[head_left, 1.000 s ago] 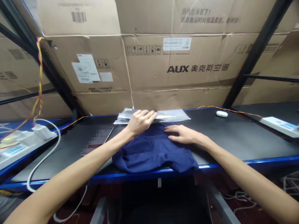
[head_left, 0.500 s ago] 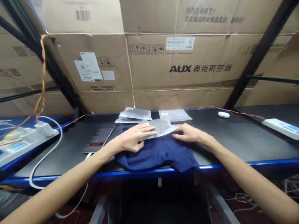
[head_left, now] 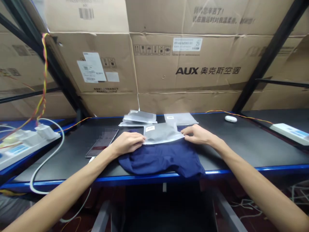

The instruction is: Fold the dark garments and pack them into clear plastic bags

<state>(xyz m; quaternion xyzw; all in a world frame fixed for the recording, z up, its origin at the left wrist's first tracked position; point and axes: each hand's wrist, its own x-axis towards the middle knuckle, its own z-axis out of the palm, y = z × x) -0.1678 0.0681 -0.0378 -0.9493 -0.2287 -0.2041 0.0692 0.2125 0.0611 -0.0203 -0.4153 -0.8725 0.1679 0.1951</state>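
Observation:
A translucent frosted plastic bag [head_left: 161, 134] with a small white label lies over a piece of dark blue cloth [head_left: 164, 159]. At the bag's lower left corner, my left hand [head_left: 129, 142] is closed, pinching the edge. My right hand [head_left: 195, 134] pinches the bag's right corner between thumb and fingers. What is inside the bag, if anything, cannot be made out. The blue cloth is rumpled, and its near right part reaches the table's front edge. Behind the hands lie several similar bags: a small pile [head_left: 140, 117] and one flat labelled bag [head_left: 181, 118].
A phone or tablet [head_left: 102, 143] with a white cable lies left of the cloth. Power strips [head_left: 26, 141] stand at far left and on the right [head_left: 291, 132]. A white earbud-like case [head_left: 230, 119] sits at the back right. Cardboard boxes [head_left: 156, 77] wall off the rear.
My left hand has moved left, off the bag's face to its left corner, uncovering the label. The bag now lies flatter, stretched between both hands. My right hand has shifted slightly.

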